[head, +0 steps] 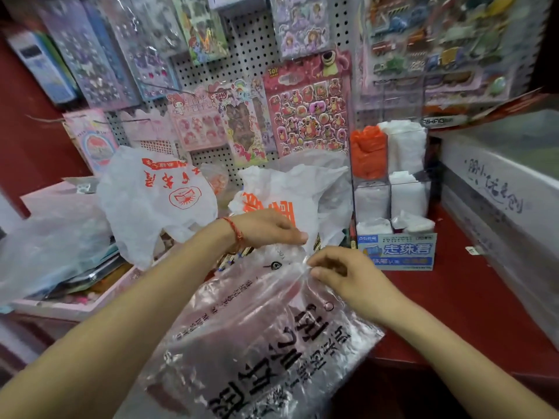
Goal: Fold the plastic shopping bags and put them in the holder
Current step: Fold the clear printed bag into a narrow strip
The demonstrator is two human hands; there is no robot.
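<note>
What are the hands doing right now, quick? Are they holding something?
Left hand: closed, pinching the top edge of the clear printed bag.
Right hand: closed, pinching the same bag's edge.

The nearest shopping bag [257, 343] lies in front; a second bag [157, 201] and a third bag [296, 192] sit behind it; the holder [390, 182] stands right of them, folded bags [405, 149] inside; sticker sheets [308, 113] hang behind.

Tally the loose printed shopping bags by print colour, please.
Clear bag with black print: 1
White bags with red-orange print: 2
Total: 3
</note>
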